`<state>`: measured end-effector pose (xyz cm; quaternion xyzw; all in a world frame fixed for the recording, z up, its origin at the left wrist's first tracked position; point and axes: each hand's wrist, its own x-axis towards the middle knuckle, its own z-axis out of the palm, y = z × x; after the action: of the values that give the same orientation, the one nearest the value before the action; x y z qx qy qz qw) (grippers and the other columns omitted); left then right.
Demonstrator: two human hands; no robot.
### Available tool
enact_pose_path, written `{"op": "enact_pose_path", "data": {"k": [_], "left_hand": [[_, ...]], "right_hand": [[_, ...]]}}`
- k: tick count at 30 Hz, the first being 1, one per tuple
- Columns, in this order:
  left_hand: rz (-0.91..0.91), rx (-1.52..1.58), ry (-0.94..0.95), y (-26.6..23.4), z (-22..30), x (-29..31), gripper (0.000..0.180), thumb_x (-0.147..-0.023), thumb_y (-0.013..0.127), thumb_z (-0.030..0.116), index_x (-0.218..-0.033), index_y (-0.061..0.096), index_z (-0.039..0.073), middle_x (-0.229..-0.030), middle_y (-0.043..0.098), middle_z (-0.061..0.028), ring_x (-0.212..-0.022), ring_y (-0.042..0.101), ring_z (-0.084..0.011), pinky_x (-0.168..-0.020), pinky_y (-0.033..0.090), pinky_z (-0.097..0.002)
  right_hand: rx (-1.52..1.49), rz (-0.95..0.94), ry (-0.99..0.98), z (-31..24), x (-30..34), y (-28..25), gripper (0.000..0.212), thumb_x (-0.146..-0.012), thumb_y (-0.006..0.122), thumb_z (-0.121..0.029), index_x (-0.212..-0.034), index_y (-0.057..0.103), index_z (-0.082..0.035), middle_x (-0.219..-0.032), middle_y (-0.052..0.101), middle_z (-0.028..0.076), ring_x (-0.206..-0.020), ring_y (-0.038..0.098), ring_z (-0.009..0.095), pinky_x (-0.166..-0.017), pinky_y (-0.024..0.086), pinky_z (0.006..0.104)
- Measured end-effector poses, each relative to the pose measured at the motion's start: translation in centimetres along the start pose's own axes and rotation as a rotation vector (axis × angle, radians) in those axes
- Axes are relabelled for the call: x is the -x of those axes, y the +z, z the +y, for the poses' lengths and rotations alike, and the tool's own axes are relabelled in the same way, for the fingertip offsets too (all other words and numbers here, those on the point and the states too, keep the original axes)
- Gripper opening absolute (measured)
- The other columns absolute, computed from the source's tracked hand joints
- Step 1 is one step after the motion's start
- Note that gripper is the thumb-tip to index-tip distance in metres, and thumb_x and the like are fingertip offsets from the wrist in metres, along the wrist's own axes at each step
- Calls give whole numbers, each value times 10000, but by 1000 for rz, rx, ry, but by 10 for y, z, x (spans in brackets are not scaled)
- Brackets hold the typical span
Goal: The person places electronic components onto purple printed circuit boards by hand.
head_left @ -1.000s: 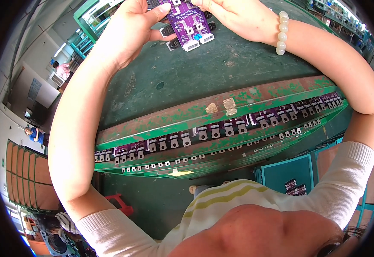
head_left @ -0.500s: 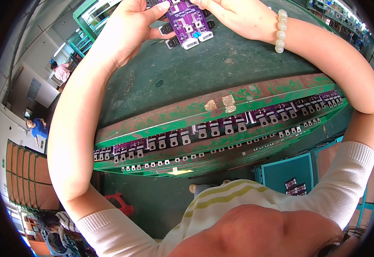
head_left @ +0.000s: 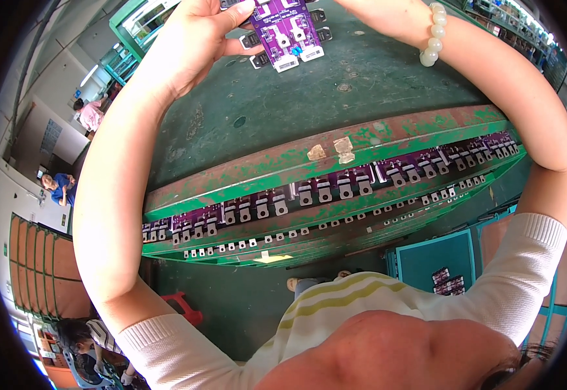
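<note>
A purple circuit board (head_left: pixel 278 34) with white connectors, metal tabs and a small blue component is at the upper edge of the view. My left hand (head_left: pixel 207 31) grips its left side, thumb on top and fingers round the edge. Black clip-like parts stick out on both sides of the board. To the right of the board, my right hand (head_left: pixel 387 16) is apart from it. Its fingers lie beyond the upper edge of the picture, so their pose is hidden. A pale bead bracelet (head_left: pixel 435 36) is on the right wrist.
Beneath my forearms is a worn green tabletop (head_left: pixel 257 123). Closer to me, a green rack (head_left: pixel 387 144) with chipped paint holds rows of purple boards (head_left: pixel 355 179). A teal bin (head_left: pixel 426 253) with several boards stands lower right, a red stool (head_left: pixel 186 308) lower left. People are at the left.
My right hand has come off the circuit board and moved up and right, its fingers leaving the view. My left hand still holds the board, which has barely shifted.
</note>
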<state>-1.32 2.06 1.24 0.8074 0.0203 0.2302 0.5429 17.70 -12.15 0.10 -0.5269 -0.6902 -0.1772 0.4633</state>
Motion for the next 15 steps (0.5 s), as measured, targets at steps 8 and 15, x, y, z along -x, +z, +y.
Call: {"op": "enact_pose_path", "data": {"k": [8,15], "left_hand": [[78,-115,112,-8,-14,-8,226,-1036,591,101,-1239,640,13,-1223,669,-141,-1098,670,-230,-940,612,-397],[40,49,-15,-1,-7,-5,393,-1046,459,-18,-1427,452,78,-1316,596,-85,-1080,666,-184,-781,649,-324]], "right_hand": [[-346,18,124,3,-7,-6,105,-931,635,-74,-848,587,-32,-742,531,-33,-658,452,60,-576,406,262],[-268,-46,15,2,-6,-3,93,-909,595,-43,-995,577,-10,-761,564,6,-699,515,98,-631,448,280]]}}
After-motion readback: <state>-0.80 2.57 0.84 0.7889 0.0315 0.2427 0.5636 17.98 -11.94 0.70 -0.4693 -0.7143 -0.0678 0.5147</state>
